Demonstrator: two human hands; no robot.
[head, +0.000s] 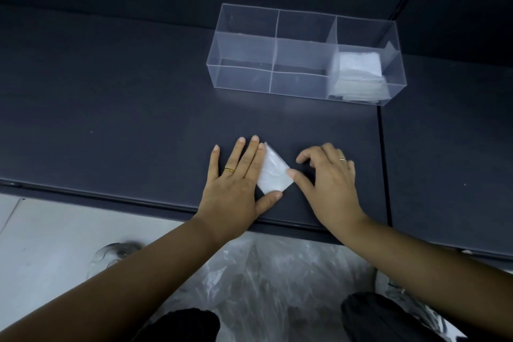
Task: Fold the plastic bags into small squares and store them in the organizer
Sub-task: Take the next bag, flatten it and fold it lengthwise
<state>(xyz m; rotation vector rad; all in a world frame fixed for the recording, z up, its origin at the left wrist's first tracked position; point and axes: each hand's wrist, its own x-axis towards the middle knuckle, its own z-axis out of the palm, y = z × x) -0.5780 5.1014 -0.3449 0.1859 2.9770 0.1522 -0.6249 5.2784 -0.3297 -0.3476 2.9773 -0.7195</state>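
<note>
A small folded white plastic bag [273, 172] lies as a square on the dark table, turned like a diamond. My left hand [237, 178] lies flat with fingers spread, covering the bag's left edge, thumb at its lower corner. My right hand [329, 178] rests beside it, its thumb tip touching the bag's right corner, fingers curled. A clear plastic organizer [244, 36] with several compartments stands farther back. Its right-hand compartment holds a stack of folded bags [358, 75]; the other compartments look empty.
A heap of loose clear plastic bags [266, 283] lies on my lap below the table's front edge [138, 200]. A seam [384, 164] divides the table surface on the right. Pale floor shows at lower left.
</note>
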